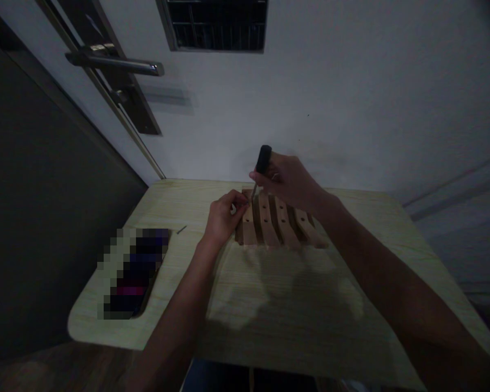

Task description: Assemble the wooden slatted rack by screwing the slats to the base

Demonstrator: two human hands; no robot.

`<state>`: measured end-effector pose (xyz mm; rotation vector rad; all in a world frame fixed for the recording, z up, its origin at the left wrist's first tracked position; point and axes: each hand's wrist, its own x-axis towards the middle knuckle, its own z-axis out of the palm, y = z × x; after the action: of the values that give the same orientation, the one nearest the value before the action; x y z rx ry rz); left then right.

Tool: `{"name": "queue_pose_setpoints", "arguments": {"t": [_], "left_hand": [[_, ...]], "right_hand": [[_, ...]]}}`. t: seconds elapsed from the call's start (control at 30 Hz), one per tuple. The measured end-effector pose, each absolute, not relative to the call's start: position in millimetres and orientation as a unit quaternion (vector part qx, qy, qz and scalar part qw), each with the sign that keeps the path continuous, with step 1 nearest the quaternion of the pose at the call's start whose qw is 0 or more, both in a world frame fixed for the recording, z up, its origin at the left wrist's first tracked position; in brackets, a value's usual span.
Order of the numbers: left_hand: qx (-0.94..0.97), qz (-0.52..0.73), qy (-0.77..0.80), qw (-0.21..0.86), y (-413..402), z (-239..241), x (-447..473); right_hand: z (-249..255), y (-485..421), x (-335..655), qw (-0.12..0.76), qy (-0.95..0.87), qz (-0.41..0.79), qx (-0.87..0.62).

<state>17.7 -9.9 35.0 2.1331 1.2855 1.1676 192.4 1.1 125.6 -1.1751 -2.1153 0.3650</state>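
Note:
My right hand [283, 177] is closed around a screwdriver with a black handle [263, 158]. The tool tilts, its metal shaft [254, 190] pointing down at the left end of a wooden piece. Several wooden slats with drilled holes [283, 220] lie side by side on darker wood, with gaps between them. My left hand [227, 215] pinches at the screwdriver's tip, above the leftmost slat [249, 231]. Whatever is between its thumb and finger is too small and dark to make out.
A loose screw [182, 230] lies on the light wooden table [286, 305], left of my left hand. Farther left rests a phone-like device [141, 272], its screen blurred. A white door with a metal handle [122, 64] stands behind the table.

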Motion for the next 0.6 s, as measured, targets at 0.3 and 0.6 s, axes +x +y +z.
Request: {"name": "queue_pose_setpoints", "arguments": {"t": [0.3,0.6], "left_hand": [[0.763,0.423,0.443,0.206,-7,31,16],[0.753,0.432,0.439,0.231,-7,27,17]], "right_hand": [[114,2,184,0.291,-0.828,0.136,-0.459],[109,2,182,0.297,-0.822,0.143,-0.464]]}}
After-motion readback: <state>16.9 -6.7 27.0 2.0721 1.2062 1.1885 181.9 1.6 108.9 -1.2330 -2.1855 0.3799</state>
